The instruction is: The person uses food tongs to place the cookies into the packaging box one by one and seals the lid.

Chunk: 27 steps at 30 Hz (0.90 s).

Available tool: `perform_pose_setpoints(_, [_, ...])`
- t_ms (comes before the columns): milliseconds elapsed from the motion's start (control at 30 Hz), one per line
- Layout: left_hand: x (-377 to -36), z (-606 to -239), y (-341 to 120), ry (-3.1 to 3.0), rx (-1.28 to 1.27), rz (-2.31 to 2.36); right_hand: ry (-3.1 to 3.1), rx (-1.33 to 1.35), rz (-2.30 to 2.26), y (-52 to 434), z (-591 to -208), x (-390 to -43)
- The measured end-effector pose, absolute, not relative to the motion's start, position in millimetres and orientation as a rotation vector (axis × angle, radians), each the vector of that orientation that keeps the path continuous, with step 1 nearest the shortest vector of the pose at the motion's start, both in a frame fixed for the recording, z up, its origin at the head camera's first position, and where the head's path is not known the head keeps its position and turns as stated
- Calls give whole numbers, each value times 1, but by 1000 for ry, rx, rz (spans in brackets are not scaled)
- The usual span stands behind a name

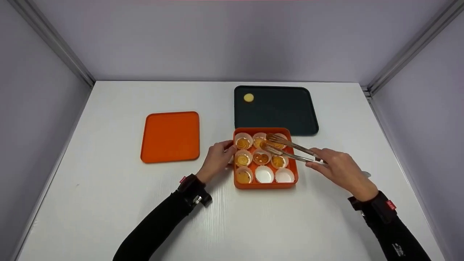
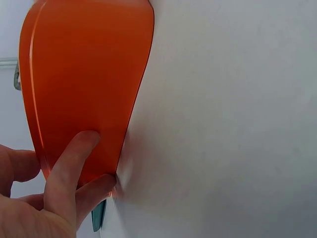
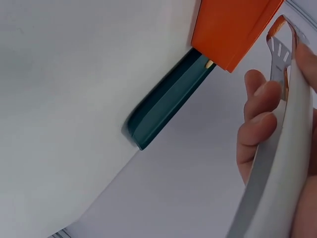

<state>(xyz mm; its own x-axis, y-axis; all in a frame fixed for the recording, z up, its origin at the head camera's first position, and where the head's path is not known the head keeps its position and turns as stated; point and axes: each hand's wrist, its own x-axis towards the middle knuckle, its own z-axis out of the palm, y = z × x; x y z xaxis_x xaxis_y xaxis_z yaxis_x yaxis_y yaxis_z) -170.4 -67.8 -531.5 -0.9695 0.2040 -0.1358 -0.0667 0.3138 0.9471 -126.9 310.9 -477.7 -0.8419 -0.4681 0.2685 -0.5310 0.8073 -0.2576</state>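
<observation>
An orange box (image 1: 265, 185) holds paper cups; several carry golden cookies (image 1: 261, 158), and two front cups (image 1: 264, 174) are empty. My left hand (image 1: 217, 157) rests against the box's left wall, its fingers (image 2: 69, 168) fairly straight on the orange side (image 2: 84, 89). My right hand (image 1: 339, 168) grips metal tongs (image 1: 293, 149). The tong tips hover over the back right cups, slightly apart. I cannot tell if a cookie sits between them. In the right wrist view the fingers (image 3: 257, 114) curl round the tong arm (image 3: 277, 163).
A dark tray (image 1: 279, 112) lies behind the box with one yellow cookie (image 1: 248, 97) at its back left corner. An orange lid (image 1: 170, 136) lies flat to the left on the white table (image 1: 108, 203). Grey walls enclose three sides.
</observation>
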Motion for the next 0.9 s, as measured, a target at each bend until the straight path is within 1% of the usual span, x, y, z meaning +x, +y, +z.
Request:
perform_pose_setpoints(567, [-170, -531, -66, 2386, 179, 1692, -2873, 1028, 442, 322, -470, -121])
perform_pose_setpoints(900, [-170, -530, -66, 2367, 150, 1699, -2904, 1056, 365, 319, -463, -120])
